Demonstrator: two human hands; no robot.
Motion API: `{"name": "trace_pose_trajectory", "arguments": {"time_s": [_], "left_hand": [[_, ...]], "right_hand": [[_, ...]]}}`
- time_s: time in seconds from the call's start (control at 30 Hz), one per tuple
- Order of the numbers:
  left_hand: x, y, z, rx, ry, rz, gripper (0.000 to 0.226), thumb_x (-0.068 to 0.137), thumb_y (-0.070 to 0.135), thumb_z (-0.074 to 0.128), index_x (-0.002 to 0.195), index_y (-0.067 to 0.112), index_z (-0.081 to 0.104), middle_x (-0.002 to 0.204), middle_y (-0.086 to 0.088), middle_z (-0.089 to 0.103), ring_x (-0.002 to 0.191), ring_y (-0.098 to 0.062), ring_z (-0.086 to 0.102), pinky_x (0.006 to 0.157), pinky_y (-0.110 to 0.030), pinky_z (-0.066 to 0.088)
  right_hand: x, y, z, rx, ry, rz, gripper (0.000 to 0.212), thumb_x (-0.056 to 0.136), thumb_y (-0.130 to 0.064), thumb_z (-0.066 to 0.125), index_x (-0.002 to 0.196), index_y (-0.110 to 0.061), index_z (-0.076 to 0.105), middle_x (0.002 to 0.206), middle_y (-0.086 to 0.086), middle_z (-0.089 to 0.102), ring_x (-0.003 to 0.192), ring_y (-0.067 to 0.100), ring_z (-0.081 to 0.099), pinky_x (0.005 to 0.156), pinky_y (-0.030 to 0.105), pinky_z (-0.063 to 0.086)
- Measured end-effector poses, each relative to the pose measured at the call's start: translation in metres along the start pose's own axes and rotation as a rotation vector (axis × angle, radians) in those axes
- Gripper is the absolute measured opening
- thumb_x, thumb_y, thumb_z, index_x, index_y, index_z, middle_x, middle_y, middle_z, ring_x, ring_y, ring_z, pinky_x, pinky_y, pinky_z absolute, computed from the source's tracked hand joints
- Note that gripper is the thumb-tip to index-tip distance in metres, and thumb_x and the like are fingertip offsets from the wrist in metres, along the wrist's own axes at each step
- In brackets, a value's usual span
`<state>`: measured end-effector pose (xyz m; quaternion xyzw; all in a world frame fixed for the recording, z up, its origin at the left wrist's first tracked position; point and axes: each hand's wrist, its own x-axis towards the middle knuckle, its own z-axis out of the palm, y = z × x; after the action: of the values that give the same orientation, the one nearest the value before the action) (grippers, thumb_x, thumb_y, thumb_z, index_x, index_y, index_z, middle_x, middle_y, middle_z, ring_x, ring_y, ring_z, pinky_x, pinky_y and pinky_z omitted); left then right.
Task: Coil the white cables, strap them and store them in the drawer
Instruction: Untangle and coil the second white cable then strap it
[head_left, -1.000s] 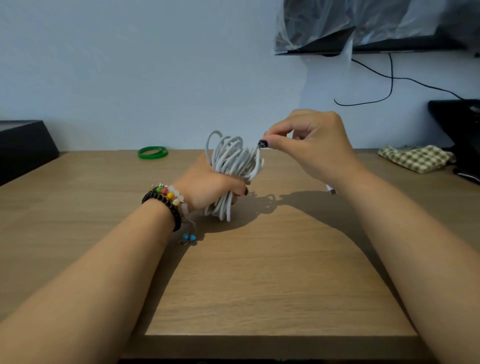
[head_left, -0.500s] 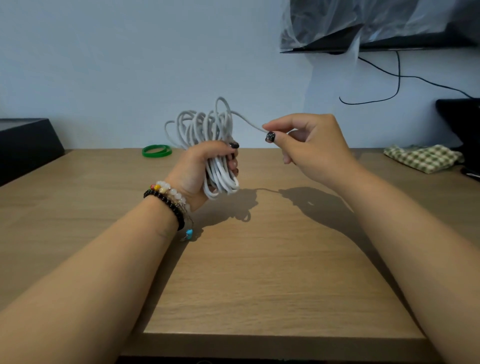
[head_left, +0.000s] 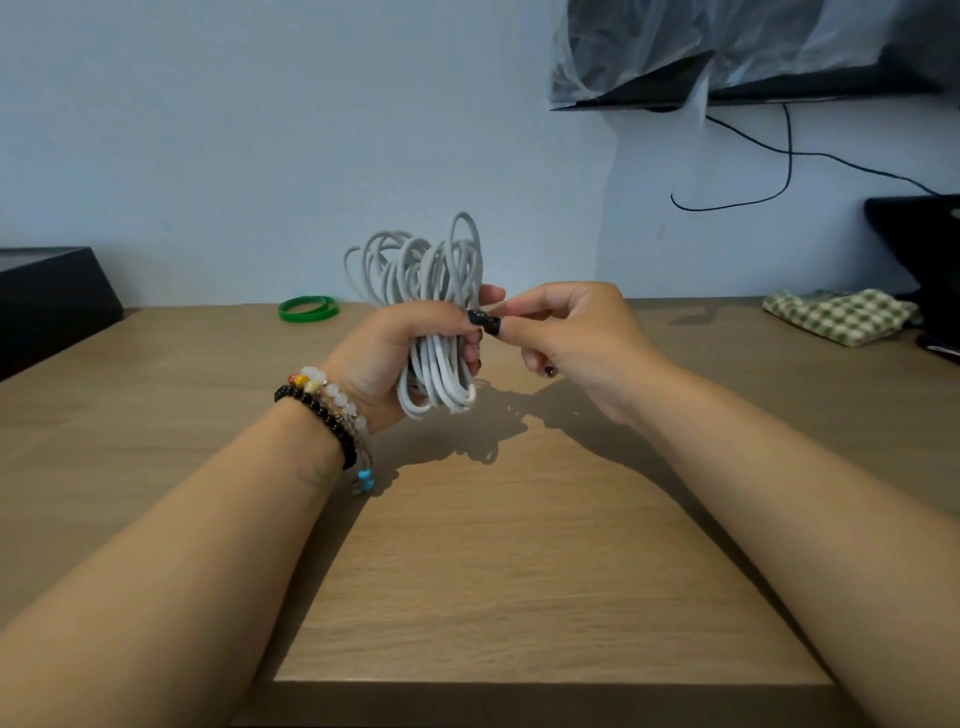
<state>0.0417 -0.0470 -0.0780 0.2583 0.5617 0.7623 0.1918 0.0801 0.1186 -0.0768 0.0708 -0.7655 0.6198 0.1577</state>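
A bundle of white cable stands upright above the wooden table, its loops fanning out at the top and bottom. My left hand grips the bundle round its middle, fingers wrapped over the strands. My right hand is right beside it, thumb and forefinger pinched together at the bundle's right side, where the cable's loose end runs; the end itself is hidden by the fingers. The drawer is not in view.
A green band lies at the table's back left. A black box stands at the far left edge. A green checked cloth lies at the back right beside a black device. A black wire hangs on the wall.
My right hand has come in from the right, drawing the loose end up against the bundle. The left hand has turned the coil upright and raised it a little.
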Motion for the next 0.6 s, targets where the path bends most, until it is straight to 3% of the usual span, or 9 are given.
{"name": "trace_pose_trajectory", "arguments": {"time_s": [0.23, 0.33, 0.4, 0.5, 0.6], "left_hand": [[0.004, -0.001, -0.005, -0.021, 0.154, 0.103, 0.017, 0.068, 0.008, 0.059, 0.083, 0.012, 0.067, 0.072, -0.002, 0.061, 0.068, -0.014, 0.060, 0.065, -0.027, 0.052], [0.006, -0.001, -0.008, -0.171, 0.152, 0.149, 0.017, 0.070, 0.005, 0.057, 0.086, 0.009, 0.063, 0.094, -0.006, 0.071, 0.100, -0.020, 0.067, 0.092, -0.034, 0.052], [0.006, -0.001, -0.006, -0.279, 0.136, 0.159, 0.012, 0.075, 0.004, 0.054, 0.085, 0.009, 0.059, 0.092, -0.007, 0.073, 0.108, -0.022, 0.067, 0.101, -0.038, 0.048], [0.006, 0.000, -0.006, -0.412, 0.199, 0.172, 0.012, 0.087, 0.003, 0.050, 0.080, 0.007, 0.059, 0.070, -0.004, 0.068, 0.083, -0.019, 0.072, 0.100, -0.043, 0.049], [0.007, 0.003, -0.012, -0.462, 0.252, 0.194, 0.020, 0.091, 0.006, 0.048, 0.073, 0.008, 0.055, 0.060, -0.002, 0.057, 0.060, -0.012, 0.063, 0.085, -0.036, 0.057]], "right_hand": [[0.007, 0.000, -0.014, 0.034, 0.043, 0.070, 0.010, 0.082, 0.001, 0.070, 0.083, -0.009, 0.072, 0.064, 0.001, 0.065, 0.052, 0.009, 0.055, 0.054, 0.021, 0.046], [0.011, 0.002, -0.019, 0.138, 0.036, 0.102, 0.013, 0.082, 0.004, 0.068, 0.084, -0.008, 0.071, 0.076, 0.008, 0.068, 0.063, 0.013, 0.061, 0.062, 0.024, 0.049], [0.011, 0.004, -0.018, 0.140, -0.057, 0.118, 0.013, 0.082, 0.004, 0.068, 0.084, -0.009, 0.071, 0.078, 0.008, 0.070, 0.065, 0.014, 0.064, 0.063, 0.025, 0.049], [0.006, 0.007, -0.015, 0.027, -0.295, 0.152, 0.013, 0.084, 0.000, 0.068, 0.086, -0.012, 0.072, 0.079, 0.005, 0.072, 0.069, 0.013, 0.066, 0.062, 0.023, 0.050], [0.003, 0.013, -0.007, -0.027, -0.340, 0.159, 0.009, 0.087, -0.009, 0.068, 0.092, -0.014, 0.072, 0.086, 0.005, 0.073, 0.070, 0.013, 0.065, 0.062, 0.023, 0.050]]}}
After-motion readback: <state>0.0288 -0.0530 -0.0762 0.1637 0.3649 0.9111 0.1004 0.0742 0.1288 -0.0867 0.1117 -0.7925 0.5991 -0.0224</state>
